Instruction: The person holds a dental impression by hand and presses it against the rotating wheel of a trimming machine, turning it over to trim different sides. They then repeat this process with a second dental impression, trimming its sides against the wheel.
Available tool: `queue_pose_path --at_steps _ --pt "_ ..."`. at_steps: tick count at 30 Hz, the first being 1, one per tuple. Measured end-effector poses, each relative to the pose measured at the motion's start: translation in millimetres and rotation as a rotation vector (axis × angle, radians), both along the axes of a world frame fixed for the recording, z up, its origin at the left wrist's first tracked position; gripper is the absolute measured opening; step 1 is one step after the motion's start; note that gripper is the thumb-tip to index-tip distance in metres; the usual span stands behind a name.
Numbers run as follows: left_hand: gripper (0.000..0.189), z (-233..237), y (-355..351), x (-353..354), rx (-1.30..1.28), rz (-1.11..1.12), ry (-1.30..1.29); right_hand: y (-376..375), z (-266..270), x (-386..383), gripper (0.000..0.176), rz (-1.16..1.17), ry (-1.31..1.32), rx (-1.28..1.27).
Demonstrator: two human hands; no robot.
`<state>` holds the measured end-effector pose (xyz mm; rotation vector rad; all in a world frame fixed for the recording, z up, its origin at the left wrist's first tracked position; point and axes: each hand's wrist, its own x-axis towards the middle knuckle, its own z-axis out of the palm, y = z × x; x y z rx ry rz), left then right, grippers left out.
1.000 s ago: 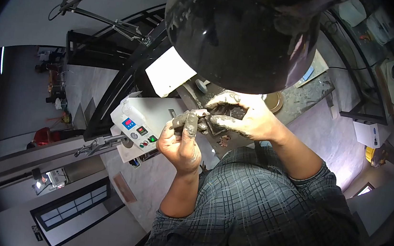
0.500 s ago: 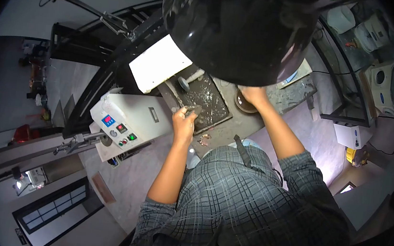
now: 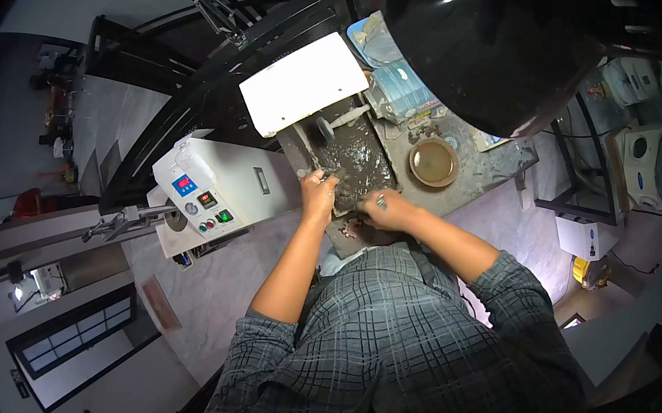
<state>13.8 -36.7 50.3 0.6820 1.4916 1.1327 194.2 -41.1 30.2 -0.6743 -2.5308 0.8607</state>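
Observation:
My left hand (image 3: 318, 195) is closed at the near left edge of a dark tray (image 3: 388, 182) of wet grey slurry. Its fingers pinch something too small and dirty to make out. My right hand (image 3: 389, 210) is curled at the tray's near right corner, with grey smears on it; what its fingers hold, if anything, is hidden. Beyond my left hand, a round grey wheel (image 3: 325, 129) sits on a pale shaft over the slurry. A brown bowl (image 3: 434, 163) of murky liquid stands right of the tray. Small pinkish pieces (image 3: 353, 227) lie near my right hand.
A white panel (image 3: 304, 83) rises behind the wheel. The black lamp shade (image 3: 484, 53) hangs over the bench's far right. On the left stands a white control box (image 3: 220, 187) with displays. A blue tray (image 3: 361, 36) and a blue-green package (image 3: 400, 89) lie at the back.
My right hand has left the bowl and come left to the tray's near corner. My left hand stays near the tray's left edge. The view has shifted, uncovering the bowl and the blue things.

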Motion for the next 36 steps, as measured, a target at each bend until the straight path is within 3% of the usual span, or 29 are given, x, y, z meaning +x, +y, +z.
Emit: queue_pose_path --at_steps 1,3,14,18,22,23,24,26,29,32,34,36 --pt "0.021 6 -1 -1 -0.015 -0.057 0.068 -5 -2 -6 0.016 -0.003 -0.001 0.000" --pt "0.021 14 -4 2 -0.040 -0.058 0.066 -13 -6 -21 0.016 0.135 -0.270 -0.053" --pt "0.021 1 -22 -2 -0.056 -0.078 0.235 -37 -53 2 0.018 -0.058 -0.359 0.173" --pt "0.018 -2 -24 -3 -0.039 -0.086 0.344 -37 -59 8 0.022 -0.080 -0.358 0.102" --pt "0.020 -12 -28 -4 0.038 -0.112 0.329 -25 1 9 0.017 -0.243 -0.270 -0.161" --pt "0.021 -5 -29 -1 0.034 -0.170 0.320 -21 10 8 0.016 -0.335 -0.087 -0.279" --pt "0.023 -1 -29 1 0.032 -0.230 0.312 -17 14 8 0.019 -0.425 0.099 -0.394" --pt "0.024 -14 -29 5 0.055 -0.248 0.341 -5 4 5 0.023 -0.461 0.074 -0.420" --pt "0.025 -33 -26 9 0.115 -0.255 0.354 11 -7 -2 0.019 -0.609 0.214 -0.733" --pt "0.023 -69 -18 8 0.197 -0.176 0.308 22 20 -6 0.020 -0.631 0.038 -0.717" --pt "0.022 -42 -15 14 0.138 -0.084 0.167 28 36 -9 0.020 -0.577 -0.063 -0.667" --pt "0.023 -32 -12 14 0.178 -0.112 0.238 29 59 -12 0.021 -0.566 -0.063 -0.517"
